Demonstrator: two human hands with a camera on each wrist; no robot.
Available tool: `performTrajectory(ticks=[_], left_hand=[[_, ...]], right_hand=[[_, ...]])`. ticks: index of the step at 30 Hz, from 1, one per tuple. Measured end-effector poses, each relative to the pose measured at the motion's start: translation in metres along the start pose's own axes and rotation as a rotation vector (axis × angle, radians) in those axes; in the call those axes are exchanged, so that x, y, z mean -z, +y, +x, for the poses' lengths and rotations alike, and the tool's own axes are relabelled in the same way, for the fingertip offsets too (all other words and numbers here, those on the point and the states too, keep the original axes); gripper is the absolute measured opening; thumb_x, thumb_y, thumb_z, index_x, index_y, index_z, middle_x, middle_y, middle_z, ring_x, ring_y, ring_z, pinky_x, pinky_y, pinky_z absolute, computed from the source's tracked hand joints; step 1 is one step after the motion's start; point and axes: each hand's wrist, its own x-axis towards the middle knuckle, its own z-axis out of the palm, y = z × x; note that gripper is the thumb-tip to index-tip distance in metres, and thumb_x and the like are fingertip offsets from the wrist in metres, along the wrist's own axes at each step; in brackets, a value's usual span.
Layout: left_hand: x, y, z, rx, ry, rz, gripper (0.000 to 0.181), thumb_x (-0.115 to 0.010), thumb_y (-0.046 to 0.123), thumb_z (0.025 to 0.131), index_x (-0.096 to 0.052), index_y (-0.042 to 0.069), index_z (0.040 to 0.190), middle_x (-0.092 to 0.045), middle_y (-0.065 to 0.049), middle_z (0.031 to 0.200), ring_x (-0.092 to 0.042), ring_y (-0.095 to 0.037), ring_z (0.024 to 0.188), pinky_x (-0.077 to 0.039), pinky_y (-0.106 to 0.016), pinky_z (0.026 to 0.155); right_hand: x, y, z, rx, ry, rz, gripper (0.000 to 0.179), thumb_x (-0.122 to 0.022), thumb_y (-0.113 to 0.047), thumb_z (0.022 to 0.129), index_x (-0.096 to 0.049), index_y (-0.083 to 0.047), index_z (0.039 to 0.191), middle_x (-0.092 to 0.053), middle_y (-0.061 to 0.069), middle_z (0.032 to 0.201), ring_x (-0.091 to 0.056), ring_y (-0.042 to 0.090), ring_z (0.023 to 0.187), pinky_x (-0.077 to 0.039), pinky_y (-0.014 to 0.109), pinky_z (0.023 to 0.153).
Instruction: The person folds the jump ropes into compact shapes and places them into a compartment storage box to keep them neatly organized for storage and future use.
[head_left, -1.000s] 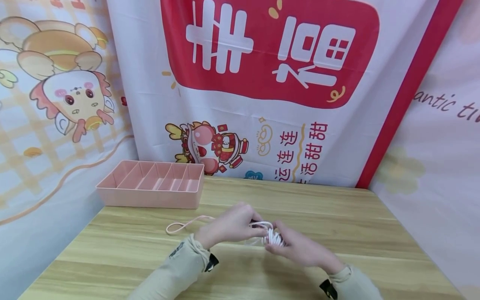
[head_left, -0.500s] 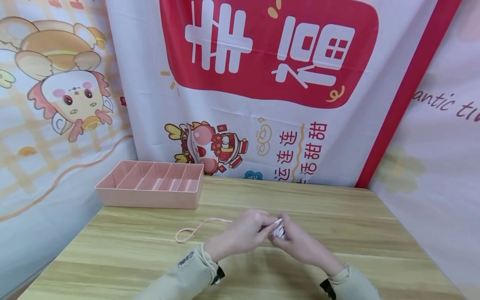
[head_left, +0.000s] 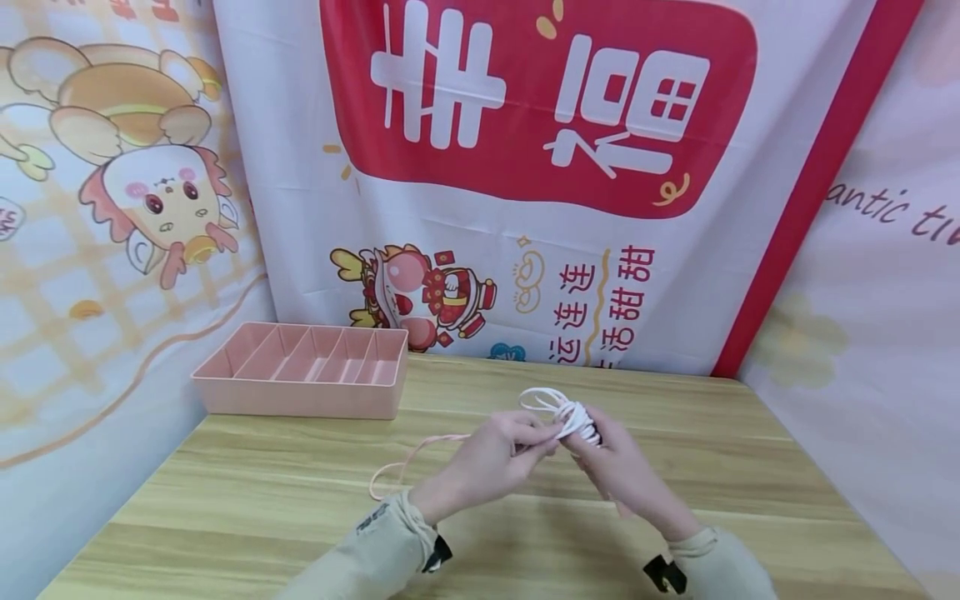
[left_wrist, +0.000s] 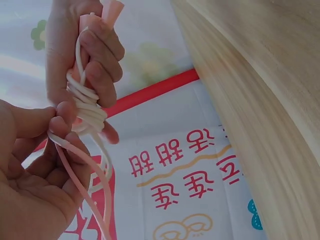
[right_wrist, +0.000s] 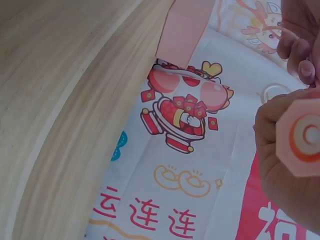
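Note:
A skipping rope is held up over the table between the two hands. Its white cord (head_left: 579, 422) is wound in several turns round pink handles (left_wrist: 90, 24), with white loops standing out past the fingers. My right hand (head_left: 621, 468) grips the handles and the wound cord. With thumb and fingertips, my left hand (head_left: 491, 462) pinches the cord just beside the bundle. From there a pink stretch of cord (left_wrist: 76, 180) hangs down, and its loop shows left of the left hand in the head view. One octagonal handle end (right_wrist: 300, 140) faces the right wrist camera.
A pink divided box (head_left: 300, 398) stands at the back left of the wooden table (head_left: 675, 417). Printed cloth hangings (head_left: 457, 217) close off the back and both sides.
The wound bundle has risen and shifted slightly right and away, and more white loops show. The left hand has moved right, drawing the pink cord loop rightward and nearer.

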Motion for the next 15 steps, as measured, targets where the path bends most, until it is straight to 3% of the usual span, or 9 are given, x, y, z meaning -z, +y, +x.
performTrajectory(ticks=[8, 15], left_hand=[[0.003, 0.002, 0.002, 0.082, 0.090, -0.133, 0.022, -0.073, 0.005, 0.090, -0.074, 0.005, 0.111, -0.070, 0.003, 0.086, -0.056, -0.005, 0.067, -0.048, -0.025, 0.051], [0.004, 0.000, 0.004, 0.129, 0.069, -0.149, 0.018, -0.074, 0.012, 0.090, -0.076, 0.008, 0.107, -0.072, 0.005, 0.088, -0.058, -0.005, 0.068, -0.046, -0.024, 0.052]], right_hand=[[0.009, -0.003, -0.001, -0.004, -0.106, 0.184, 0.035, -0.061, -0.028, 0.099, -0.055, -0.003, 0.123, -0.049, 0.010, 0.066, -0.037, 0.012, 0.037, -0.031, 0.023, 0.031], [0.018, -0.006, -0.003, 0.035, -0.217, 0.330, 0.039, -0.063, -0.011, 0.097, -0.047, 0.004, 0.130, -0.048, 0.006, 0.063, -0.039, 0.009, 0.039, -0.030, 0.021, 0.033]])
